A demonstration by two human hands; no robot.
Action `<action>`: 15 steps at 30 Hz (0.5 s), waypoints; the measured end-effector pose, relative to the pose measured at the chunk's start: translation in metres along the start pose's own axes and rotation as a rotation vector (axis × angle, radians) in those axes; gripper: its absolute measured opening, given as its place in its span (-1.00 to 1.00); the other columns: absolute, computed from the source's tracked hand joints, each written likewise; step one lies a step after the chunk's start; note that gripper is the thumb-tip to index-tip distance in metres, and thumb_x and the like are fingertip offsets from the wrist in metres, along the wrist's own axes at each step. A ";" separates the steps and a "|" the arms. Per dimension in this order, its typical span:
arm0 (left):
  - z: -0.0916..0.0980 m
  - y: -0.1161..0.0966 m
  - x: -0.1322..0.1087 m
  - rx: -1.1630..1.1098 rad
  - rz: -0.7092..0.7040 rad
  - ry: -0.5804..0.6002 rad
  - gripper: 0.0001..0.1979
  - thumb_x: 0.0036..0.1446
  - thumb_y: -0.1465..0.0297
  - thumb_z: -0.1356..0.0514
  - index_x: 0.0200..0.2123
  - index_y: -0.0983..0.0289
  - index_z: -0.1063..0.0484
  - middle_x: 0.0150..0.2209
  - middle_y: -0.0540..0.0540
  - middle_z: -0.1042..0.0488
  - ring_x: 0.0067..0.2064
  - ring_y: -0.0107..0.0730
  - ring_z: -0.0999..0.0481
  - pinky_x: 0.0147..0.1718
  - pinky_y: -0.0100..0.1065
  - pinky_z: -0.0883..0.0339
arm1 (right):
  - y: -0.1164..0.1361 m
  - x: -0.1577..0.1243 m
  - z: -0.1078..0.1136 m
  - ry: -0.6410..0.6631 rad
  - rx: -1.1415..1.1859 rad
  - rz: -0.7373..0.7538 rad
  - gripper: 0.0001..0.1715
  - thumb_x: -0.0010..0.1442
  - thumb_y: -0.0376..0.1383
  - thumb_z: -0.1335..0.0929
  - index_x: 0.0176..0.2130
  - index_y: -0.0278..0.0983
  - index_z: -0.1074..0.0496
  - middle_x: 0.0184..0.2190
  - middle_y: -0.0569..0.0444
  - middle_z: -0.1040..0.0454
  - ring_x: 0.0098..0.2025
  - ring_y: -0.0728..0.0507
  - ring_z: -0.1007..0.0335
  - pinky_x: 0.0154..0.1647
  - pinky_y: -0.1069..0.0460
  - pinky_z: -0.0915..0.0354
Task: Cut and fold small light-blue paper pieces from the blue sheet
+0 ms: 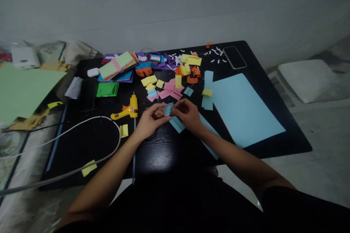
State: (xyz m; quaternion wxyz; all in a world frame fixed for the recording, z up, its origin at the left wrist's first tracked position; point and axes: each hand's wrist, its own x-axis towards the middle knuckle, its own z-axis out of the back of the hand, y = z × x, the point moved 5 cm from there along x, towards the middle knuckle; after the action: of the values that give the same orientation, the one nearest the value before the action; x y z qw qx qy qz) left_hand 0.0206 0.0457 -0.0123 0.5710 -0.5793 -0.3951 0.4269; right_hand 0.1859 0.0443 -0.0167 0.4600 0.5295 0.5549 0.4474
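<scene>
Stretching across the view, a black table (pixel 155 156) lies under the person's left hand (pixel 151 120) and right hand (pixel 189 115). Between them is a small blue paper piece (pixel 168 110); the left holds it in a narrow pinch, and the right, fingertips nearly together, touches its right edge.

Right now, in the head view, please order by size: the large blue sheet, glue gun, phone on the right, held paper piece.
1. Large blue sheet
2. Glue gun and phone on the right: too alike to rank
3. Held paper piece, partly hidden
</scene>
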 end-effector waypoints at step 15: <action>0.003 -0.008 -0.005 0.408 -0.253 -0.062 -0.67 0.12 0.46 -0.33 -0.01 0.22 -0.50 -0.01 0.14 -0.54 -0.18 -0.34 -0.62 -0.17 -0.28 -0.55 | 0.017 -0.018 -0.011 0.018 -0.396 0.346 -0.73 0.11 -0.23 -0.54 -0.19 -0.21 -0.50 -0.30 0.08 -0.59 -0.38 -0.05 -0.50 -0.40 0.07 -0.42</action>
State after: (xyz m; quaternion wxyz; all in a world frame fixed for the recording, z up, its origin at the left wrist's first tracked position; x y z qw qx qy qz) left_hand 0.0161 0.0424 -0.0037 0.7127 -0.3847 -0.3873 0.4405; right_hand 0.1782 0.0265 0.0029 0.4663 0.5122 0.3619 0.6239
